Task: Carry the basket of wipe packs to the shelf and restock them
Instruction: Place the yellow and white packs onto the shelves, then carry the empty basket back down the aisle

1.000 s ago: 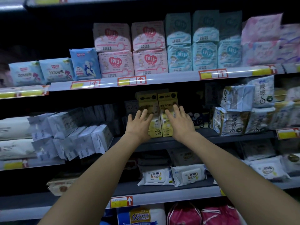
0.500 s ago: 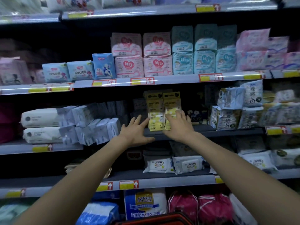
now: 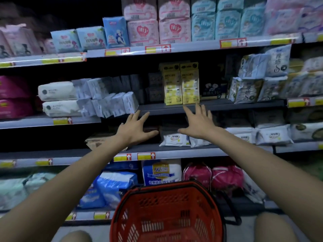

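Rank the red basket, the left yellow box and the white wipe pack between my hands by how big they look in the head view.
1. red basket: largest by far, though also nearest the camera.
2. left yellow box.
3. white wipe pack: somewhat smaller than the box.

basket (image 3: pixel 167 213) cut off by bottom edge

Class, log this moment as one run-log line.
left hand: open, empty; right hand: open, empty; yellow packs: upright on shelf; basket: below, looks empty

Dim shop aisle: grey tiered shelving (image 3: pixel 227 106), pale floor (image 3: pixel 98 232).
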Tool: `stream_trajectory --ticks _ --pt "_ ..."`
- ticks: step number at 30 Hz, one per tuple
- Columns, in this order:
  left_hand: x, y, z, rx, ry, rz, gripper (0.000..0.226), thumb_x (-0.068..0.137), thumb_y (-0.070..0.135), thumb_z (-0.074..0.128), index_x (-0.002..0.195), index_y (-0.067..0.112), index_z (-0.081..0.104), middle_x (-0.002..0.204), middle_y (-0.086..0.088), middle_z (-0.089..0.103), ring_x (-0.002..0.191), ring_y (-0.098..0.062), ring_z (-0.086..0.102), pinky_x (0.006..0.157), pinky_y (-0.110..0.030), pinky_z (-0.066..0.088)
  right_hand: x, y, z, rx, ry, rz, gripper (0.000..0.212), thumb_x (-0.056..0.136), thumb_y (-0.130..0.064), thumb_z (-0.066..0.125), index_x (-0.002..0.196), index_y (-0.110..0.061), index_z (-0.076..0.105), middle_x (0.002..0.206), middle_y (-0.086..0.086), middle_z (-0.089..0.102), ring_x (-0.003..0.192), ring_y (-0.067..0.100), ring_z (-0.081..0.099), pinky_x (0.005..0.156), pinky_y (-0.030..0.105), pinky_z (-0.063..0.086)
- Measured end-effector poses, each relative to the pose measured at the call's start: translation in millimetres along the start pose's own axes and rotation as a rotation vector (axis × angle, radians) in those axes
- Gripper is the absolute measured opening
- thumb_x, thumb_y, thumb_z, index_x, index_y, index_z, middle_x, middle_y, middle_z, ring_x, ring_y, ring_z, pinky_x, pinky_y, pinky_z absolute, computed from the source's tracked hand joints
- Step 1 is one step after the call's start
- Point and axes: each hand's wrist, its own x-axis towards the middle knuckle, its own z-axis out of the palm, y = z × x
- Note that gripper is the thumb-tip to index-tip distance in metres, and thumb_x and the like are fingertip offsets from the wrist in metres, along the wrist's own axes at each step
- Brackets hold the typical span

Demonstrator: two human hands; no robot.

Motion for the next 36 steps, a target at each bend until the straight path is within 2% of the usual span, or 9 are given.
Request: stream_trajectory --ticks 4,6,9,12,21,25,29,32,36 --pt "-14.5 -6.6 33.7 -0.08 -0.022 -0.029 0.1 0.084 0.086 0.051 0.165 0.038 0.018 0.175 -0.005 0.011 0.161 -0.03 0.011 0.121 -0.061 0.03 -12.3 2.0 45.4 0.053 -0.045 -0.011 0.104 0.088 -0.065 0.065 0.164 -0.026 0.006 0.17 0.019 -0.007 0.156 0.042 -0.008 0.125 0.058 0.005" --pt "-22.1 -11.4 53.6 -0.082 -0.029 -0.033 0.105 0.077 0.091 0.042 0.163 0.034 0.028 0.172 -0.008 0.021 0.157 -0.032 0.023 0.121 -0.056 0.034 -18.5 4.6 68.3 0.07 -0.061 -0.02 0.104 0.089 -0.063 0.065 0.164 -0.023 0.005 0.17 0.018 -0.006 0.157 0.04 -0.007 0.126 0.057 0.006" --pt "-38.6 -21.5 90.0 -0.062 -0.057 -0.029 0.098 0.082 0.088 0.044 0.16 0.03 0.037 0.165 -0.006 0.036 0.145 -0.033 0.044 0.105 -0.05 0.048 -31.9 10.9 108.5 0.068 -0.093 -0.057 0.102 0.091 -0.064 0.061 0.164 -0.021 0.005 0.17 0.018 -0.004 0.157 0.039 -0.005 0.125 0.056 0.006" --pt "-59.3 -35.3 138.9 -0.063 -0.124 -0.043 0.084 0.093 0.075 0.053 0.161 0.029 0.035 0.164 -0.005 0.037 0.138 -0.03 0.052 0.092 -0.049 0.055 -48.3 20.8 160.3 0.04 -0.153 -0.079 0.1 0.091 -0.061 0.062 0.164 -0.02 0.006 0.169 0.019 0.0 0.157 0.039 -0.003 0.126 0.055 0.007" --pt "-120.6 -85.3 273.5 -0.093 -0.421 -0.233 0.102 0.076 0.091 0.045 0.16 0.035 0.033 0.16 -0.009 0.04 0.141 -0.037 0.048 0.105 -0.056 0.051 -80.2 57.1 300.6 0.003 -0.328 0.037 0.111 0.089 -0.057 0.066 0.163 -0.019 -0.008 0.169 0.02 0.0 0.157 0.04 -0.003 0.125 0.056 0.004" --pt "-131.8 -102.6 311.7 -0.061 -0.435 -0.322 0.092 0.089 0.066 0.065 0.163 0.027 0.028 0.162 -0.016 0.033 0.145 -0.045 0.037 0.107 -0.062 0.046 -85.4 76.9 343.8 -0.072 -0.362 0.075 0.108 0.092 -0.057 0.062 0.163 -0.016 -0.009 0.168 0.025 -0.003 0.155 0.046 -0.005 0.125 0.059 0.003" --pt "-145.4 -109.3 332.9 -0.072 -0.381 -0.343 0.078 0.089 0.031 0.075 0.157 0.012 0.041 0.154 -0.023 0.035 0.136 -0.052 0.042 0.097 -0.067 0.05 -101.0 93.4 375.4 -0.109 -0.375 0.035 0.098 0.094 -0.053 0.06 0.165 -0.016 0.004 0.168 0.026 -0.006 0.154 0.05 -0.008 0.124 0.062 0.003" --pt "-149.1 -109.3 340.6 -0.101 -0.349 -0.36 0.077 0.087 0.027 0.077 0.155 0.013 0.042 0.151 -0.023 0.036 0.128 -0.055 0.047 0.09 -0.068 0.051 -112.4 106.3 382.8 -0.117 -0.303 -0.016 0.093 0.086 -0.044 0.072 0.161 -0.011 0.028 0.166 0.03 0.007 0.154 0.051 0.002 0.123 0.064 0.012" --pt "-134.5 -104.4 342.1 -0.18 -0.305 -0.446 0.086 0.092 0.031 0.073 0.162 0.02 0.024 0.151 -0.024 0.034 0.128 -0.055 0.049 0.092 -0.068 0.048 -113.1 105.7 382.7 -0.12 -0.302 0.026 0.09 0.087 -0.041 0.071 0.162 -0.015 0.027 0.166 0.033 0.003 0.153 0.054 0.003 0.123 0.064 0.013"
